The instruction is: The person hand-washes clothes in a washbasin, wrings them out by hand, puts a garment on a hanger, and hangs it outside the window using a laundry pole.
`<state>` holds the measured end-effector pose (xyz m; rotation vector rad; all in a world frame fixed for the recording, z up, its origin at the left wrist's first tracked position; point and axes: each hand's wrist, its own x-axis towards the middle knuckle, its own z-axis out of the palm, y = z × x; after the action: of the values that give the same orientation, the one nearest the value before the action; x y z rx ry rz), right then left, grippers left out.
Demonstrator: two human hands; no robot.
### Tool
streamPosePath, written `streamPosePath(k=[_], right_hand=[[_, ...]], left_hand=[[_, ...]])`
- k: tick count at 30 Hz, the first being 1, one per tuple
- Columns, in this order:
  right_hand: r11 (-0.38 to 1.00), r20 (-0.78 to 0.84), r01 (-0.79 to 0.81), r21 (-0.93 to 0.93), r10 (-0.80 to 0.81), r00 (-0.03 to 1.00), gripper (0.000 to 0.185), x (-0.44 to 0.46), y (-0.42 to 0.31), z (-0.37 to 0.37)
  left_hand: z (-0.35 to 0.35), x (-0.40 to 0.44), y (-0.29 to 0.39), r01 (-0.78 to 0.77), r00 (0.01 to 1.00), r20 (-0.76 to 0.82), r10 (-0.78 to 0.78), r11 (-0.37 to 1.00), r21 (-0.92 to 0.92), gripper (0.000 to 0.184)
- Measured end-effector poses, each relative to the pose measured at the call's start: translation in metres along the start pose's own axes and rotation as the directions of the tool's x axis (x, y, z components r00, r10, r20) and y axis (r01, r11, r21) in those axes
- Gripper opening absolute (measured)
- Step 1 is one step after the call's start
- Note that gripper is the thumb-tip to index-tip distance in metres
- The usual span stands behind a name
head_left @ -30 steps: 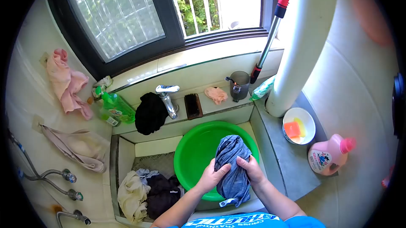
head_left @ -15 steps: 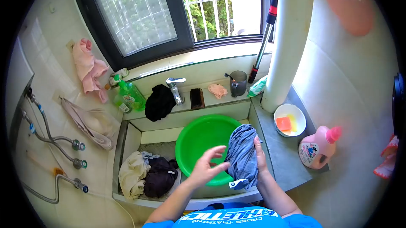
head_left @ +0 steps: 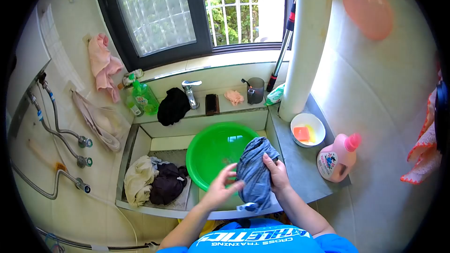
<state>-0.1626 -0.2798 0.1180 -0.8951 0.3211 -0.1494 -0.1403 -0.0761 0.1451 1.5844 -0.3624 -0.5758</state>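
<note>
A bunched blue-grey garment (head_left: 257, 173) with a white label at its lower end hangs over the front rim of the green basin (head_left: 197, 152). My right hand (head_left: 278, 175) grips it from the right side, thumb on top. At its left edge is my left hand (head_left: 222, 188), fingers apart and curved towards the cloth. Whether those fingertips touch the fabric I cannot tell. Water seems to stand in the basin, which rests in the sink (head_left: 161, 140).
Cream cloth (head_left: 139, 180) and dark cloth (head_left: 168, 183) lie left of the basin. Along the back ledge are black cloth (head_left: 173, 106), a faucet (head_left: 191, 96) and a brush (head_left: 212, 105). A bowl with soap (head_left: 307, 131) and a pink detergent bottle (head_left: 335, 159) stand right.
My left hand has come nearer to the garment's left edge. The garment has turned slightly in my right hand. The whole view has shifted a little.
</note>
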Motion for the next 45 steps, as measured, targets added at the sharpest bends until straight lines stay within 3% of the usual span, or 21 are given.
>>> streamPosePath(k=[1, 3, 7, 10, 15, 17, 21, 23, 24, 26, 28, 29, 31, 35, 36, 38, 43, 45], right_hand=[[0.999, 0.016, 0.038, -0.033, -0.037, 0.999, 0.042, -0.002, 0.001, 0.003], [0.995, -0.007, 0.064, -0.07, -0.065, 0.998, 0.043, -0.007, 0.005, 0.002], [0.999, 0.058, 0.054, -0.005, -0.054, 0.997, 0.048, -0.006, 0.016, -0.007], [0.969, 0.084, 0.13, -0.211, -0.115, 0.99, 0.045, -0.006, 0.014, -0.01], [0.977, 0.105, 0.148, -0.153, -0.133, 0.985, 0.046, -0.007, 0.003, 0.001], [0.984, 0.148, 0.142, -0.103, -0.126, 0.981, 0.046, -0.01, -0.006, 0.008], [0.993, 0.147, 0.113, 0.032, -0.117, 0.982, 0.046, -0.018, -0.011, 0.026], [0.99, 0.12, 0.132, 0.046, -0.137, 0.983, 0.042, -0.019, -0.008, 0.029], [0.988, 0.141, 0.124, 0.096, -0.137, 0.981, 0.04, -0.019, -0.007, 0.03], [0.978, 0.157, 0.133, 0.161, -0.159, 0.975, 0.035, -0.023, -0.01, 0.041], [0.983, 0.139, 0.091, 0.159, -0.113, 0.984, 0.035, -0.021, -0.003, 0.037], [0.984, 0.13, 0.073, 0.16, -0.095, 0.987, 0.035, -0.022, 0.001, 0.039], [0.988, 0.117, 0.122, 0.09, -0.132, 0.984, 0.037, -0.024, 0.004, 0.046], [0.96, 0.108, 0.197, -0.196, -0.179, 0.978, 0.046, -0.023, 0.003, 0.042], [0.957, 0.1, 0.206, -0.203, -0.189, 0.977, 0.046, -0.026, 0.002, 0.042], [0.979, 0.015, -0.048, -0.198, 0.052, 0.999, 0.055, -0.029, 0.002, 0.044], [0.982, 0.083, -0.072, -0.177, 0.088, 0.993, 0.061, -0.032, 0.005, 0.058], [0.984, 0.114, -0.04, -0.176, 0.061, 0.992, 0.058, -0.025, 0.016, 0.055]], left_hand=[[0.016, 0.0, -0.006, -0.059, 0.993, 0.091, 0.07, 0.991, -0.116, 0.081], [0.032, -0.002, -0.016, -0.162, 0.987, -0.009, 0.162, 0.986, -0.035, 0.08], [0.027, -0.003, -0.008, -0.111, 0.994, -0.032, 0.107, 0.973, -0.201, 0.067], [0.014, 0.001, -0.014, 0.057, 0.998, 0.045, -0.039, 0.842, -0.537, 0.056], [0.002, 0.005, -0.009, 0.147, 0.989, 0.082, -0.121, 0.815, -0.561, 0.048], [-0.001, 0.003, -0.011, 0.13, 0.989, 0.126, -0.083, 0.894, -0.429, 0.044], [-0.005, 0.002, -0.011, 0.048, 0.979, 0.199, 0.036, 0.913, -0.405, 0.037], [-0.019, 0.008, -0.022, 0.169, 0.968, 0.247, -0.047, 0.849, -0.501, 0.037], [-0.023, 0.009, -0.01, 0.126, 0.972, 0.234, -0.016, 0.877, -0.464, 0.038], [-0.031, 0.017, -0.01, 0.136, 0.968, 0.25, -0.033, 0.904, -0.406, 0.06], [-0.035, 0.023, 0.001, 0.181, 0.931, 0.364, -0.008, 0.878, -0.443, 0.081], [-0.031, 0.023, -0.002, 0.167, 0.931, 0.362, 0.051, 0.821, -0.546, 0.083], [-0.022, 0.019, 0.012, 0.178, 0.961, 0.273, -0.035, 0.836, -0.519, 0.083], [-0.029, 0.031, 0.005, 0.043, 0.964, 0.26, 0.062, 0.924, -0.381, 0.082], [-0.029, 0.028, 0.015, 0.061, 0.969, 0.244, 0.05, 0.901, -0.429, 0.08], [-0.03, 0.026, 0.026, 0.07, 0.98, 0.196, 0.035, 0.861, -0.503, 0.075], [-0.043, 0.033, 0.023, -0.004, 0.98, 0.179, 0.083, 0.915, -0.403, 0.072], [-0.048, 0.032, 0.025, 0.101, 0.962, 0.273, 0.02, 0.902, -0.421, 0.07]])
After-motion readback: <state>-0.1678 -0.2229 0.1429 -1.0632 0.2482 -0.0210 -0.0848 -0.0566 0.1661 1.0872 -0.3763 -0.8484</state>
